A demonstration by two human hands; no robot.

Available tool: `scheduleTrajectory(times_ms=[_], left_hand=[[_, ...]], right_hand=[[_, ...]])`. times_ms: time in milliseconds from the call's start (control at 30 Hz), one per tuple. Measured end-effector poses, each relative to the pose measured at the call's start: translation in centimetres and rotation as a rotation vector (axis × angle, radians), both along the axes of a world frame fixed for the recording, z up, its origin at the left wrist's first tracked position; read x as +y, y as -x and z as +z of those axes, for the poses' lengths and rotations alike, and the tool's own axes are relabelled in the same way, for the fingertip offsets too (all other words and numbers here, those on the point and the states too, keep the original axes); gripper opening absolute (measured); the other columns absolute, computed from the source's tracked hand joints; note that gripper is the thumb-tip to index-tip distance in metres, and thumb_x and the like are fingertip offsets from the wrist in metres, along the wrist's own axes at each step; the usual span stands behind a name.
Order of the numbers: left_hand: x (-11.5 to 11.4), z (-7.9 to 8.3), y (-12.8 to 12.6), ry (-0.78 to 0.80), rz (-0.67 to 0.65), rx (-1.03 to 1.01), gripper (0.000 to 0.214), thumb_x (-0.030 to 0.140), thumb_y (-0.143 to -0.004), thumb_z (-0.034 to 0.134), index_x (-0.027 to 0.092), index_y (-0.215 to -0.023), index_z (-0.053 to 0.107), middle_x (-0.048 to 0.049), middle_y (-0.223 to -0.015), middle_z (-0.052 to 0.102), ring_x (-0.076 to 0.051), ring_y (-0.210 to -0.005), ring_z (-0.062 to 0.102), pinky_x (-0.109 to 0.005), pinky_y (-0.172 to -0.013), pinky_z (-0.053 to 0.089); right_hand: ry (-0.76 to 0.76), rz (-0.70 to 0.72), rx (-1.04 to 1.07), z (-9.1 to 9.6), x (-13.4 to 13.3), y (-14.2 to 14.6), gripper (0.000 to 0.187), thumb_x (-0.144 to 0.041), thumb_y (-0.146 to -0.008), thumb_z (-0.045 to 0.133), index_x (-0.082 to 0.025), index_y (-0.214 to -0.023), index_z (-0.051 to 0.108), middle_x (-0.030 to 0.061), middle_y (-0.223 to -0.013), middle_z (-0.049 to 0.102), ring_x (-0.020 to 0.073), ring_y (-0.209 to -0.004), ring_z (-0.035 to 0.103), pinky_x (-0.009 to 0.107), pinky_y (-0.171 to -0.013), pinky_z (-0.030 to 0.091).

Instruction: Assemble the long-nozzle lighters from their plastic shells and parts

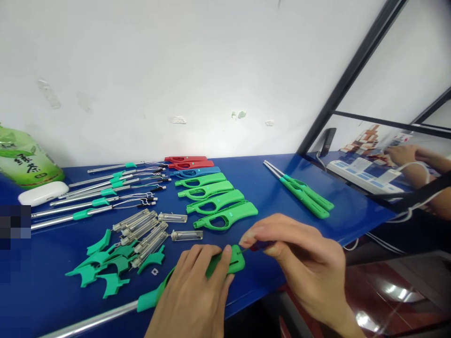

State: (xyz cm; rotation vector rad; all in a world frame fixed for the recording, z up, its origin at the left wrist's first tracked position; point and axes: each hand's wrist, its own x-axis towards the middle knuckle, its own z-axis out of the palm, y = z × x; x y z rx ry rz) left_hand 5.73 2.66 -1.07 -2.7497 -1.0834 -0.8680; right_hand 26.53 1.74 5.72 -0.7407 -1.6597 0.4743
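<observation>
My left hand (192, 293) is closed over the handle of a green long-necked lighter (237, 259), pressing it to the blue table. The lighter's silver tube (95, 319) points to the lower left, with a teal collar where it joins the body. My right hand (306, 267) pinches a small screwdriver (260, 245), its dark red handle mostly hidden by the fingers. The thin shaft reaches the slotted butt end of the lighter. Left of my hands lie several clear fuel tanks (186, 235) and a pile of teal triggers (112, 284). A tiny white part (154, 271) lies nearby.
Behind my hands, green, blue and red lighter shells (225, 216) lie in a column. Silver tubes with wires (102, 202) rest at left, near a white case (44, 192) and a green tea bottle (30, 157). Two assembled lighters (306, 195) lie right, before a black-framed partition (352, 61).
</observation>
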Motion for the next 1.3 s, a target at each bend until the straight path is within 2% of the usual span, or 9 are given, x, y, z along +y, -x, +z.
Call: scheduleTrajectory(times_ms=[167,333,400,533,667,800,900,1067,1300], left_hand=[[0.1,-0.1,0.1,0.005,-0.015,0.021,0.041,0.017,-0.107,0.055,0.019,-0.148,0.058,-0.0073,-0.119,0.073,-0.025,-0.102,0.072,-0.042,-0.083,0.067],[0.2,0.0,0.1,-0.009,-0.021,0.003,0.041,0.017,-0.108,0.053,0.019,-0.149,0.058,-0.0076,-0.117,0.073,-0.023,-0.1,0.072,-0.04,-0.081,0.067],[0.1,0.1,0.1,-0.02,-0.012,-0.013,0.04,0.017,-0.108,0.054,0.018,-0.147,0.059,-0.008,-0.117,0.073,-0.023,-0.101,0.072,-0.039,-0.082,0.067],[-0.1,0.3,0.0,-0.026,0.005,0.017,0.037,0.017,-0.109,0.051,0.019,-0.144,0.063,-0.0077,-0.117,0.073,-0.023,-0.102,0.073,-0.039,-0.083,0.067],[-0.3,0.4,0.0,-0.025,0.02,0.04,0.039,0.017,-0.11,0.047,0.02,-0.145,0.063,-0.0073,-0.116,0.074,-0.023,-0.101,0.074,-0.037,-0.082,0.066],[-0.3,0.4,0.0,-0.037,0.024,0.051,0.038,0.016,-0.109,0.047,0.02,-0.144,0.062,-0.0063,-0.114,0.073,-0.023,-0.101,0.074,-0.038,-0.082,0.065],[-0.3,0.2,-0.2,-0.1,0.046,0.055,0.042,0.019,-0.109,0.049,0.015,-0.15,0.056,-0.0088,-0.119,0.073,-0.025,-0.105,0.073,-0.04,-0.085,0.065],[-0.5,-0.2,-0.4,-0.104,0.103,0.05,0.035,0.02,-0.107,0.054,0.014,-0.141,0.059,-0.0109,-0.121,0.071,-0.028,-0.105,0.073,-0.04,-0.084,0.065],[-0.3,0.0,-0.5,-0.128,0.087,0.048,0.027,0.019,-0.106,0.052,0.017,-0.132,0.062,-0.011,-0.12,0.073,-0.028,-0.101,0.074,-0.043,-0.083,0.064]], right_hand=[[-0.063,-0.041,0.003,-0.8,0.6,0.8,0.034,-0.002,-0.102,0.066,-0.029,-0.116,0.082,-0.0031,-0.103,0.084,0.0132,-0.091,0.074,0.024,-0.081,0.061],[-0.089,-0.062,-0.027,-0.6,0.3,0.3,0.031,-0.003,-0.101,0.07,-0.028,-0.113,0.082,-0.0019,-0.101,0.084,0.016,-0.092,0.077,0.029,-0.084,0.064],[-0.075,-0.153,0.008,-0.6,-0.2,-0.7,0.029,-0.005,-0.1,0.073,-0.03,-0.112,0.082,-0.0015,-0.101,0.085,0.0186,-0.094,0.079,0.032,-0.084,0.065],[-0.052,-0.475,0.244,-1.5,-1.0,-3.7,0.017,-0.018,-0.097,0.083,-0.031,-0.107,0.082,-0.0014,-0.103,0.085,0.0205,-0.099,0.081,0.034,-0.089,0.067],[0.147,-0.633,0.207,-3.2,-1.4,-6.1,0.016,-0.033,-0.087,0.093,-0.028,-0.097,0.082,0.0017,-0.099,0.087,0.0223,-0.088,0.084,0.033,-0.083,0.07],[0.309,-0.606,0.109,-4.6,-1.5,-6.5,0.022,-0.041,-0.081,0.095,-0.024,-0.084,0.081,0.0046,-0.095,0.086,0.0231,-0.081,0.084,0.029,-0.077,0.07],[0.362,-0.584,-0.052,-5.3,-1.1,-6.2,0.024,-0.045,-0.083,0.093,-0.024,-0.084,0.083,0.0034,-0.09,0.084,0.0232,-0.08,0.082,0.03,-0.078,0.069],[0.29,-0.496,-0.323,-5.7,-0.7,-5.9,0.017,-0.043,-0.097,0.082,-0.027,-0.097,0.085,0.003,-0.099,0.084,0.0237,-0.092,0.081,0.033,-0.088,0.066],[0.217,-0.474,-0.333,-6.2,-0.8,-5.7,0.012,-0.038,-0.102,0.078,-0.027,-0.103,0.083,0.0051,-0.11,0.083,0.0255,-0.104,0.079,0.037,-0.096,0.063]])
